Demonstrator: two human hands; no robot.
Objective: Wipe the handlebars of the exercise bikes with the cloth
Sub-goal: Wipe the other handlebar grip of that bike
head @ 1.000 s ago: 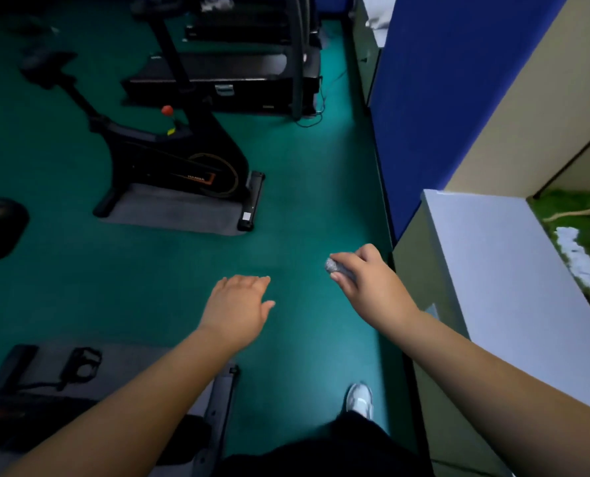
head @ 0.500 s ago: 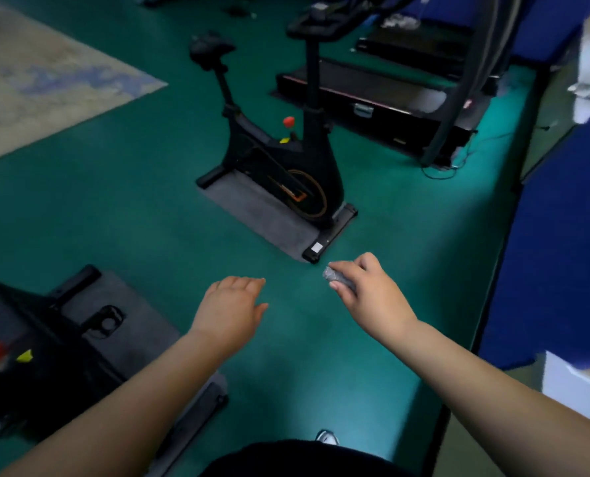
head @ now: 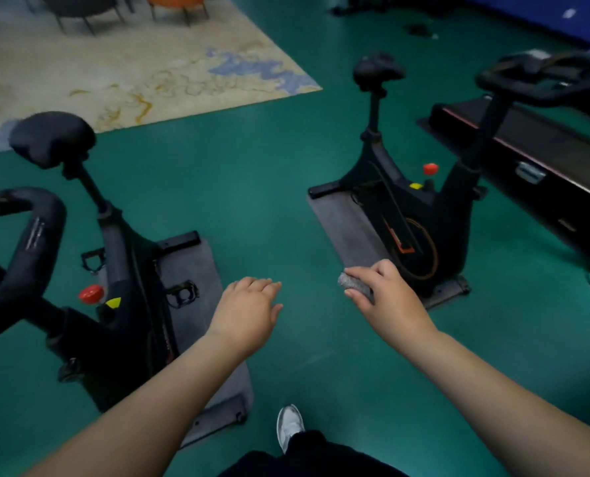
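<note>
The view has swung left and two bikes are in sight now, the near handlebar (head: pixel 28 232) at far left, right hand (head: pixel 386 297) pinching the balled cloth (head: pixel 353 283), left hand (head: pixel 248 309) open and empty, so wiping looks imminent.
</note>
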